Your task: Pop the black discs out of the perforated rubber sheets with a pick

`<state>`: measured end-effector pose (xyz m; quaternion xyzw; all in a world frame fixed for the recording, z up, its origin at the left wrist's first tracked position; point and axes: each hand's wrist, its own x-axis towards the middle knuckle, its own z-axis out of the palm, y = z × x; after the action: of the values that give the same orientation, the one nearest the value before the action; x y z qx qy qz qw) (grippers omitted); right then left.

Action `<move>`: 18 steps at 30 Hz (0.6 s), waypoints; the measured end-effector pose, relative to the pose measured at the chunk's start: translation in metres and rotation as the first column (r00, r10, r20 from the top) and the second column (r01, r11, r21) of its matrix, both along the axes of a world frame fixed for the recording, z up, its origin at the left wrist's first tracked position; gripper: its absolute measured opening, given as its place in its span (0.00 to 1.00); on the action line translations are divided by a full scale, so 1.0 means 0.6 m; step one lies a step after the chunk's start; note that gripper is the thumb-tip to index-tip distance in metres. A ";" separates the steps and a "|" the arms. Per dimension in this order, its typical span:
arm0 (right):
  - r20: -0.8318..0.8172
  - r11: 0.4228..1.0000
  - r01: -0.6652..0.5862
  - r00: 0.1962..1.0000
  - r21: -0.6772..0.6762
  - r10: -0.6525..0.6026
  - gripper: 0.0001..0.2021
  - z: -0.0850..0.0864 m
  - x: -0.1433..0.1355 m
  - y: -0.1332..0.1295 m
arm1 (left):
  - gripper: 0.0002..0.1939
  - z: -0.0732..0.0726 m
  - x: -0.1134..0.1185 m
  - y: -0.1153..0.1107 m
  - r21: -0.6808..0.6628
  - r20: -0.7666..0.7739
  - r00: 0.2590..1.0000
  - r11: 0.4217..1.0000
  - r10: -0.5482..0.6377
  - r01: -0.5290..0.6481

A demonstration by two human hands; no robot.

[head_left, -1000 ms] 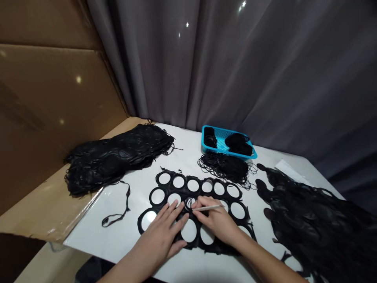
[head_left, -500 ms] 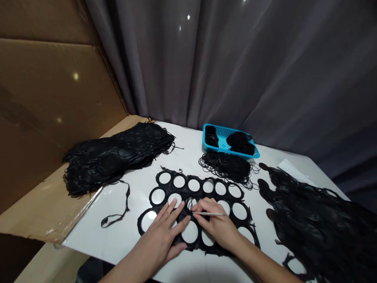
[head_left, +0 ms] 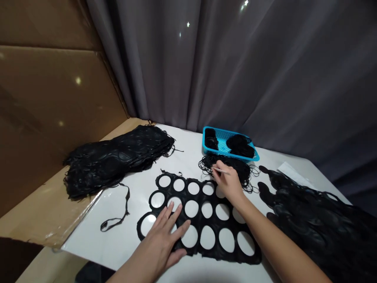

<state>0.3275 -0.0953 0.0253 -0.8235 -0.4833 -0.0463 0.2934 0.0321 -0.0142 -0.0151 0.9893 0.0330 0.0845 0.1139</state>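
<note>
A black rubber-like sheet (head_left: 203, 218) with rows of round holes lies flat on the white table. My left hand (head_left: 167, 236) rests on its left part, fingers spread. My right hand (head_left: 226, 179) is closed around a thin pale stick (head_left: 220, 170), which looks like a slim pick. That hand is at the near edge of a pile of thin black rings (head_left: 235, 165), beyond the sheet. Whether a ring is also pinched in the fingers I cannot make out.
Behind the ring pile stands a blue basket (head_left: 229, 156) holding black bundles. A stack of black sheets (head_left: 118, 157) lies at left, near a loose black strip (head_left: 127, 200). More black sheets (head_left: 318, 224) are heaped at right, by a white paper (head_left: 294, 174).
My right hand has moved away from the sheet's middle, up to the ring pile, with the stick still in it. The dark loops in the middle hole are gone. My left hand has stayed put.
</note>
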 end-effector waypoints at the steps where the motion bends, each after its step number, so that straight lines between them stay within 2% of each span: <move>1: -0.087 0.999 -0.034 0.996 0.004 0.035 0.08 0.001 0.000 0.003 | 0.38 0.002 0.001 0.001 0.004 0.004 1.000 1.000 0.009 -0.009; 4: -0.322 0.986 -0.163 0.933 0.023 0.162 0.08 -0.002 -0.025 0.003 | 0.33 0.007 0.017 0.012 -0.009 0.026 0.998 0.998 0.055 -0.055; 7: -0.456 0.960 -0.278 0.853 0.016 0.255 0.07 -0.010 -0.056 -0.002 | 0.32 0.007 0.051 0.031 -0.034 0.055 0.998 0.999 0.037 -0.035; 11: -0.502 0.938 -0.346 0.810 0.012 0.305 0.05 -0.023 -0.075 -0.008 | 0.33 -0.008 0.085 0.049 0.045 0.031 0.999 0.999 -0.013 0.012; 18: -0.479 0.940 -0.341 0.825 0.001 0.300 0.07 -0.031 -0.075 -0.011 | 0.33 -0.029 0.084 0.046 0.076 0.018 1.000 0.997 0.024 -0.026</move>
<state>0.2827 -0.1018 0.0065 -0.7284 -0.5299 0.2262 0.3708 0.0825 0.0136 -0.0324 0.9917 0.0411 0.0955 0.0751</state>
